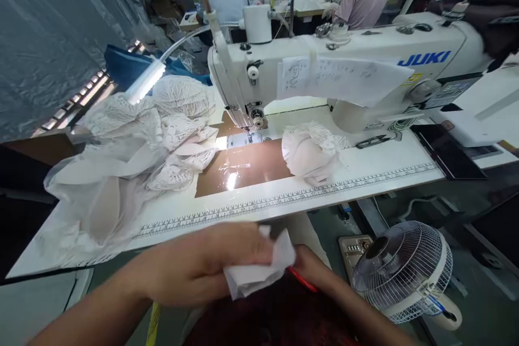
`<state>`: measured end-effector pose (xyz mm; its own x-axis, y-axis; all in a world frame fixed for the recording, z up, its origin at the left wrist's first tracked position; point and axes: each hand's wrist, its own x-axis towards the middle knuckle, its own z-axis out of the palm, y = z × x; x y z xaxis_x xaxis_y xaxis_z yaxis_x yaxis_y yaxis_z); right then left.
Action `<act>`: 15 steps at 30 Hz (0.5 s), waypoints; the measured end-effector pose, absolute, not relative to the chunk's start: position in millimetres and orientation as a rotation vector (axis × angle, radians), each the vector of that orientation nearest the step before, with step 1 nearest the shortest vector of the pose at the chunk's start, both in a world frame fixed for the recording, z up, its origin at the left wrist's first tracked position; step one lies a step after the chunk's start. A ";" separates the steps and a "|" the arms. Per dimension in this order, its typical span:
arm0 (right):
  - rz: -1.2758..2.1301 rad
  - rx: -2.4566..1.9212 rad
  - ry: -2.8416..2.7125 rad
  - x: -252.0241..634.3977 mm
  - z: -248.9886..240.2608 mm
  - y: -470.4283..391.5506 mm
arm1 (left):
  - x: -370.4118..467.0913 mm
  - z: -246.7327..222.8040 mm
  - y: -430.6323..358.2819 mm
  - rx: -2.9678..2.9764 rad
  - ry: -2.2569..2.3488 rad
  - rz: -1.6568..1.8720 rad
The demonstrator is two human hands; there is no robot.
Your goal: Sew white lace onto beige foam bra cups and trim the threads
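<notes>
My left hand [203, 265] is closed on a folded white piece [259, 275] of cloth or paper, in front of the table edge. Thumb on top, it pinches the piece, whose corners stick out to the right. My right hand [310, 265] is closed just beside the piece's right end. From it shows a slim red object [302, 279], perhaps a tool handle; the rest is hidden. Whether the right fingers also touch the white piece I cannot tell.
A white sewing machine [348, 48] stands on the table, its lamp [148, 78] lit. White lace and cup pieces [133, 157] are heaped on the left. A small lace pile [312, 151] lies right of the needle. Below right is a fan [401, 270]. People sit behind.
</notes>
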<state>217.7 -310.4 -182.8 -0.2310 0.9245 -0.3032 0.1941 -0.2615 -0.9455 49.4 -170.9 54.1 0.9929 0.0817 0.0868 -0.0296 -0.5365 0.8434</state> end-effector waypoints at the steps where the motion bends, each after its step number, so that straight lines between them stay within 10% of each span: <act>1: 1.528 -1.417 -1.374 218.1 -181.5 -310.4 | 61.5 69.4 -167.7 2.169 0.021 0.219; 7: 1.546 -1.426 -1.345 224.6 -170.6 -312.4 | 153.4 77.9 -129.4 2.495 -0.191 0.734; 15: 1.615 -1.339 -1.215 228.1 -181.3 -314.8 | 212.5 -24.8 -93.0 2.757 0.213 0.035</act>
